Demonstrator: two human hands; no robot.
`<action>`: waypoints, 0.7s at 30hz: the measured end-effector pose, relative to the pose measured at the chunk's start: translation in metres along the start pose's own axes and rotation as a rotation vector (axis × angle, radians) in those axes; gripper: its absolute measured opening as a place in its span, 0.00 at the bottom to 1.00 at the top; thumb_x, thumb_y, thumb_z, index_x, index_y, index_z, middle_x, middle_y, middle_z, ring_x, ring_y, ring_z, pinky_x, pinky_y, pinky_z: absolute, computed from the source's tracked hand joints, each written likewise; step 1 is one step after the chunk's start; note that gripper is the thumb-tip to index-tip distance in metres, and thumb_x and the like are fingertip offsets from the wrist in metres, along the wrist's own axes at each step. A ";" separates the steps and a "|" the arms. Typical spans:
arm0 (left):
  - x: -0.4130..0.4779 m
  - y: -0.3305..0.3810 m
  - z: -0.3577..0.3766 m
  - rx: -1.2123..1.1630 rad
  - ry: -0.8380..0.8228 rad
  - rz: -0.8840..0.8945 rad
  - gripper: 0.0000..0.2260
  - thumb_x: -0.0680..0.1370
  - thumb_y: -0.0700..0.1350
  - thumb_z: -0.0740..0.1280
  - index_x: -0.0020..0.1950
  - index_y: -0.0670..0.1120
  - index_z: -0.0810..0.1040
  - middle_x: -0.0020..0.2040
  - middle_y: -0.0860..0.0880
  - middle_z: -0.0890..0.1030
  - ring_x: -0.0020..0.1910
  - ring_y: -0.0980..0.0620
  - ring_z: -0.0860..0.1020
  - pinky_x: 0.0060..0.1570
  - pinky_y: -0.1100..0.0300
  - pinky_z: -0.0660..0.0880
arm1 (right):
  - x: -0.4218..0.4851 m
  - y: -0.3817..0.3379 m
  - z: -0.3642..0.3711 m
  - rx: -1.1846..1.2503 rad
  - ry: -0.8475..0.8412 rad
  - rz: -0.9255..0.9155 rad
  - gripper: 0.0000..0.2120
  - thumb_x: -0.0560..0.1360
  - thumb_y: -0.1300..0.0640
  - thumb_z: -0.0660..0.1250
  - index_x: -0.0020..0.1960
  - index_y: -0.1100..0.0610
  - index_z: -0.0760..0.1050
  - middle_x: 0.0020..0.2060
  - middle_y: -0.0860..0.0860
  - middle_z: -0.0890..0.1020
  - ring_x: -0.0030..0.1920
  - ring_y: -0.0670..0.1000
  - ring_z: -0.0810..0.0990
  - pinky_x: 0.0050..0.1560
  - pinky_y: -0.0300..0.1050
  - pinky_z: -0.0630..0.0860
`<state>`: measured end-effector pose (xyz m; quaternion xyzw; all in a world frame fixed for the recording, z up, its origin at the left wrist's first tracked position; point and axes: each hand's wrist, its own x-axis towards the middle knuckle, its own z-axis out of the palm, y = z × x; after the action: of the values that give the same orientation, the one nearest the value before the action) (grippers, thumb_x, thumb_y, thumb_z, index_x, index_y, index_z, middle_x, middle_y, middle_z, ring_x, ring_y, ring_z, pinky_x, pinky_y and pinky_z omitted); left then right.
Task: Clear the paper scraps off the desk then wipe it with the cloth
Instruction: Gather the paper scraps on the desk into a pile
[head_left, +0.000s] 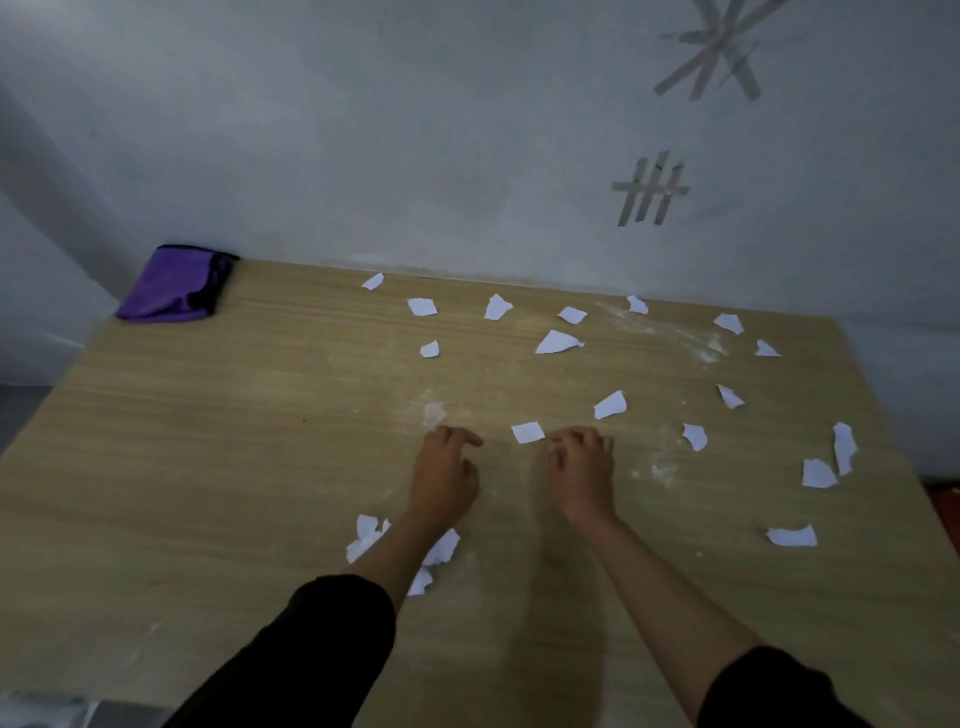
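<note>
**The scrap between your hands lies closest to your right fingers**

Start at the far left corner of the desk (208, 441). The purple cloth (174, 285) lies folded there, well apart from both hands, and judging by the paper on the wood, its turn is a long way off. Nearer you, a small heap of scraps (366, 535) sits partly under your left forearm.

Your left hand (445, 470) rests on the wood with its fingers loosely curled and the forefinger reaching out to the right. Nothing shows in its grasp. Just beyond its knuckles there is a pale dusty smudge (434, 415).

Next comes the piece that matters, a squarish scrap (528, 432) lying flat between your two hands, a little farther from you than the fingertips. Its longer side runs roughly left to right across the desk.

Your right hand (582, 467) has its fingers curled downward, the tips just beside the scrap's right edge. You cannot tell from here whether they already pinch anything. The right hand is plainly the nearer. A short reach leftward and away from you should get it, whereas the left forefinger stops short of the scrap's other edge.

Further right, the loose scraps (696, 435) spread out toward the far and right edges, none touching another except a pair near the right rim.
</note>
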<state>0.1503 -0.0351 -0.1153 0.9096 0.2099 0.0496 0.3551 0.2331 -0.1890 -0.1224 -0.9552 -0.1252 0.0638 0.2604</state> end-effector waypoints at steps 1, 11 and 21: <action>0.008 0.010 0.006 0.019 -0.040 0.033 0.15 0.71 0.33 0.62 0.56 0.43 0.75 0.58 0.43 0.75 0.59 0.45 0.70 0.57 0.55 0.68 | 0.012 0.007 -0.006 -0.045 0.007 0.016 0.13 0.76 0.58 0.57 0.56 0.59 0.77 0.56 0.58 0.76 0.57 0.60 0.67 0.58 0.49 0.63; 0.072 0.040 0.041 0.289 -0.398 0.157 0.26 0.77 0.35 0.58 0.74 0.51 0.57 0.76 0.49 0.57 0.73 0.47 0.56 0.69 0.51 0.60 | 0.077 0.045 -0.034 -0.086 -0.257 0.123 0.31 0.74 0.66 0.58 0.74 0.53 0.54 0.76 0.51 0.50 0.74 0.57 0.51 0.71 0.53 0.59; 0.095 0.033 0.037 0.221 -0.416 0.277 0.13 0.77 0.35 0.60 0.60 0.40 0.75 0.57 0.40 0.75 0.58 0.43 0.71 0.55 0.56 0.67 | 0.090 0.046 -0.015 -0.090 0.004 0.012 0.12 0.76 0.66 0.60 0.57 0.60 0.75 0.54 0.57 0.77 0.56 0.58 0.68 0.54 0.48 0.68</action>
<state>0.2565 -0.0407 -0.1260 0.9535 0.0104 -0.1133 0.2790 0.3315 -0.2104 -0.1379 -0.9668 -0.1216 0.0580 0.2171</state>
